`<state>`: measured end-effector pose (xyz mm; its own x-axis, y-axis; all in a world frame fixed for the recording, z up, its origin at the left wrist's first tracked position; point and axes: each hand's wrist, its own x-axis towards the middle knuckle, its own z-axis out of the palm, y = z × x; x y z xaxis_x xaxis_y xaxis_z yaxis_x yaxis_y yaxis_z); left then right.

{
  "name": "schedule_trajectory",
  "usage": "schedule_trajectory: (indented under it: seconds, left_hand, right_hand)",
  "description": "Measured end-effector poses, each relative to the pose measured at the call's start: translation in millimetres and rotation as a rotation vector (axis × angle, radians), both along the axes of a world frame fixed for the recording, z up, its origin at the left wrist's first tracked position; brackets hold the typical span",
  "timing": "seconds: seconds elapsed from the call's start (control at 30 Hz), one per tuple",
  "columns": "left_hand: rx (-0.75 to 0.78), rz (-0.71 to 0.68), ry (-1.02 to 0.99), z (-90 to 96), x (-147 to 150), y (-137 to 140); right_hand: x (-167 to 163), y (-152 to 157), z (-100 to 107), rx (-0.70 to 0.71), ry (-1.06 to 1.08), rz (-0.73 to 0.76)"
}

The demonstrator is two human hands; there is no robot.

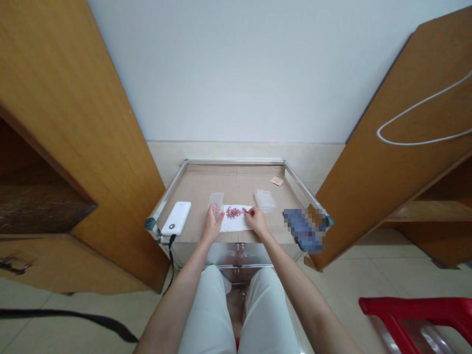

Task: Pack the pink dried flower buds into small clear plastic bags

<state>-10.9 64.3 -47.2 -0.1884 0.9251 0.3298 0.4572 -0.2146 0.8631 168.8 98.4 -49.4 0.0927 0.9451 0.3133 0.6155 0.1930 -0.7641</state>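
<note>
My left hand (213,222) is closed on a clear plastic bag (217,199), which stands up above the fingers at the left of a white cloth or paper sheet (233,225). Scattered over that sheet are several small pink and brownish pieces (233,212), too small to name. At the sheet's right side my right hand (257,220) pinches with thumb and finger among the pieces; what lies between the fingertips is too small to make out. Just beyond the right hand lies a stack of clear plastic bags (264,201).
A white power bank (177,218) with a black cable lies at the left of the metal-edged table (236,177). To the right are a blurred-out dark item (303,229) and a small tan card (277,181). Wooden cabinets flank both sides; a red stool (416,307) stands lower right.
</note>
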Motion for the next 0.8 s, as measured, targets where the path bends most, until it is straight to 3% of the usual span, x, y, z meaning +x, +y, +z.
schedule_trajectory:
  seconds: [0.57,0.8]
  left_hand:
    - [0.020,0.023,0.035,-1.6,-1,-6]
    - [0.013,0.014,0.063,-1.8,-1,-7]
  right_hand:
    - [-13,-5,-4,0.021,-0.167,-0.079]
    - [-13,-8,-3,0.011,-0.119,-0.086]
